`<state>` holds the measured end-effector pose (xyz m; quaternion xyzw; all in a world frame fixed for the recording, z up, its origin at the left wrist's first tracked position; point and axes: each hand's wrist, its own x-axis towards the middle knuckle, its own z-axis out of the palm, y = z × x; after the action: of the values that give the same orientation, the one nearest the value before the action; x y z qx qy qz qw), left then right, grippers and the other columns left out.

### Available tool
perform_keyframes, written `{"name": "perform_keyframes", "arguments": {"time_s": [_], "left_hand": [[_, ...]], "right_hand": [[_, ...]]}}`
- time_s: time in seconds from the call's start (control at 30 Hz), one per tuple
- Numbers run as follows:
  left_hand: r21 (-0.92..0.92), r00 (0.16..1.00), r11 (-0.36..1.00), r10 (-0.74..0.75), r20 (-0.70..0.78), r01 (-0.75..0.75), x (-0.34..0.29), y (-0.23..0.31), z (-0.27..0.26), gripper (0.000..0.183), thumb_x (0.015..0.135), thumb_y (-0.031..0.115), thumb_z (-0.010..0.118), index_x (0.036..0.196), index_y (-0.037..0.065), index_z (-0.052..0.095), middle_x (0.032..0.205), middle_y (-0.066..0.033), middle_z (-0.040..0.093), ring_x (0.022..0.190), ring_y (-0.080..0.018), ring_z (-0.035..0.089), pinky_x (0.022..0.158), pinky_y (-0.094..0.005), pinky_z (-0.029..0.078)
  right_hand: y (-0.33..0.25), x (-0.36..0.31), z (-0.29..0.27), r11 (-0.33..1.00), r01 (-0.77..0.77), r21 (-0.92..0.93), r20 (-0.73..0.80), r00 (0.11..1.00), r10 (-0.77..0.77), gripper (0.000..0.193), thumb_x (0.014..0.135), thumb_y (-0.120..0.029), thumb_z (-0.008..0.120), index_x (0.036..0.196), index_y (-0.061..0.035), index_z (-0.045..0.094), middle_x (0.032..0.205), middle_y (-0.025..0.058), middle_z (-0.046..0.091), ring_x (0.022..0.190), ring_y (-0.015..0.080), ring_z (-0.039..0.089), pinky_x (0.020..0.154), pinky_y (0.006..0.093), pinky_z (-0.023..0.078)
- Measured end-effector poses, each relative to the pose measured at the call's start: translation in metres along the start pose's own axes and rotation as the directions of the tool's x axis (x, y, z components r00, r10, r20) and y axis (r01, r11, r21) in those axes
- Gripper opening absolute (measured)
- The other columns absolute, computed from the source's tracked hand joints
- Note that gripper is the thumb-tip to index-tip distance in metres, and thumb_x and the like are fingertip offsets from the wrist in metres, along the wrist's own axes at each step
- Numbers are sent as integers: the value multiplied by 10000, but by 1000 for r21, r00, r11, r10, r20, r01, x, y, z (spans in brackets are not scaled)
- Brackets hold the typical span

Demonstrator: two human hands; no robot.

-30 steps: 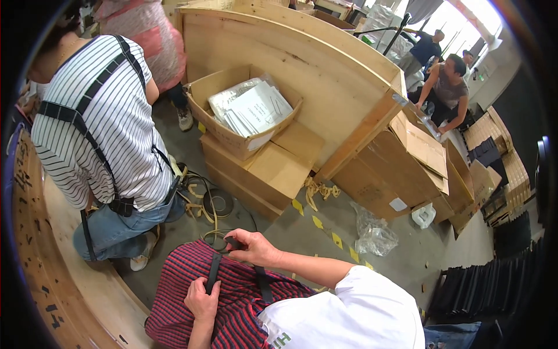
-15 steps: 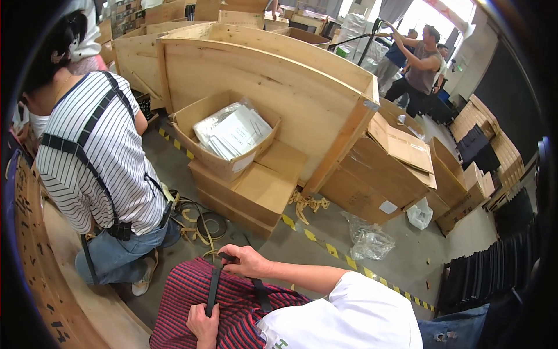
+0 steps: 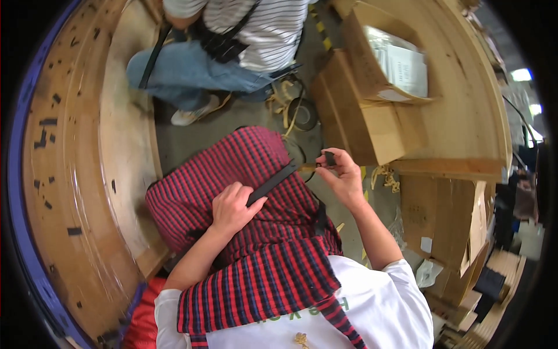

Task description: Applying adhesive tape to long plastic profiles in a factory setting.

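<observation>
My left hand [image 3: 232,207] is closed round the lower end of a flat black strip [image 3: 272,184], which lies slanted over my lap. The strip's far end points up and to the right, toward my other hand. A small dark hole or mark shows near that end. My right hand [image 3: 345,176] is a little to the right of the strip, apart from it, pinching a small black piece [image 3: 330,158] between thumb and fingers. What this piece is, I cannot make out. Under both hands, a red-and-dark striped apron [image 3: 212,177] covers my legs.
A long wooden crate wall [image 3: 70,192] runs along my left. Ahead, a person in a striped shirt [image 3: 256,32] crouches close by. An open carton of white packets [image 3: 401,67] sits on a brown box [image 3: 354,116] at right. A black tape roll [image 3: 303,114] and yellow strapping lie on the floor.
The view has tilted down and turned. My right hand was at the black strip's upper end and is now off to its right with the small black piece. My left hand still holds the strip.
</observation>
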<state>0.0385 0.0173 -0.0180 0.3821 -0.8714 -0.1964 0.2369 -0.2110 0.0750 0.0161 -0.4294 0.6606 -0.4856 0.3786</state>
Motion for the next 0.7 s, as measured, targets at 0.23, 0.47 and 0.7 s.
{"name": "perform_keyframes", "arguments": {"time_s": [0.23, 0.47, 0.7], "left_hand": [[15, 1000, 1000, -22, 0, 22, -3, -3, 3, 292, 632, 294, 731, 662, 87, 527, 645, -40, 458, 578, -203, 521, 490, -328, 439], [11, 999, 1000, -11, 39, 11, 5, 7, 6, 272, 660, 293, 719, 736, 85, 562, 698, -90, 497, 647, -294, 534, 533, -405, 436], [-54, 992, 993, 109, 71, -105, 14, 4, 7, 286, 648, 259, 722, 688, 41, 542, 639, -88, 461, 579, -279, 490, 503, -385, 378]], "right_hand": [[-1, 10, 20, 950, 263, -169, 117, 962, -246, 302, 708, 15, 663, 985, -34, 553, 854, 59, 610, 748, 138, 591, 676, 253, 483], [-4, 12, 17, 855, 431, -288, 92, 901, -424, 288, 686, -90, 675, 954, -99, 569, 865, 72, 609, 788, 259, 576, 717, 358, 463], [-24, -13, -11, 906, 317, -280, -74, 934, -350, 323, 704, -62, 641, 1003, -63, 518, 805, 115, 551, 763, 288, 558, 680, 364, 461]]}}
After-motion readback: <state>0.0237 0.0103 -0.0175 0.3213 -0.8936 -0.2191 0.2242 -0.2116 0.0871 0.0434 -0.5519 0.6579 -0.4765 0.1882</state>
